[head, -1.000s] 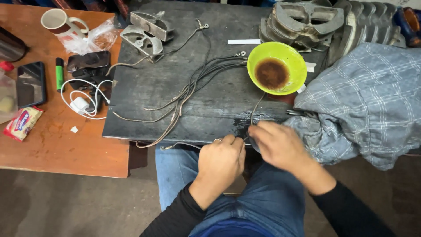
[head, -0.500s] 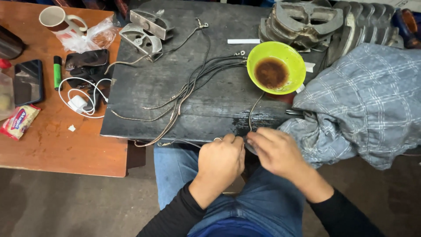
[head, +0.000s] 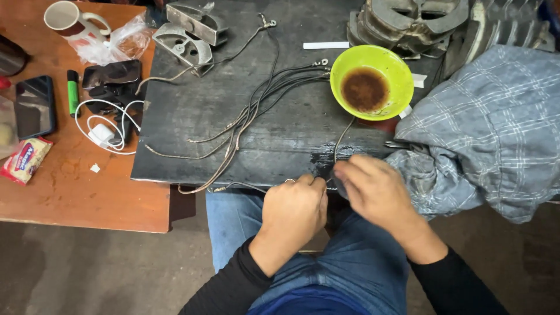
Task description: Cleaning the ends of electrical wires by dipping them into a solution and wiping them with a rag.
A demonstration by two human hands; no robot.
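My left hand (head: 294, 211) is closed at the front edge of a black board (head: 192, 122), pinching a thin grey wire (head: 233, 186) that runs off to the left along the edge. My right hand (head: 376, 189) is curled just to its right, fingers closed on the end of another wire (head: 341, 137) that leads up toward a yellow-green bowl (head: 371, 81) holding brown liquid. What sits between the fingertips is hidden. A bundle of several grey wires (head: 256, 111) lies across the middle of the board.
A grey checked cloth (head: 496, 134) lies at the right. Metal engine parts (head: 420, 20) and brackets (head: 186, 35) sit at the back. The wooden table (head: 70, 192) at the left holds a mug (head: 67, 17), phones, a charger cable, a green marker and a snack packet.
Both hands stay at the board's front edge. The right hand has shifted slightly, its fingers closing nearer the left hand. The camera view has drifted a little.
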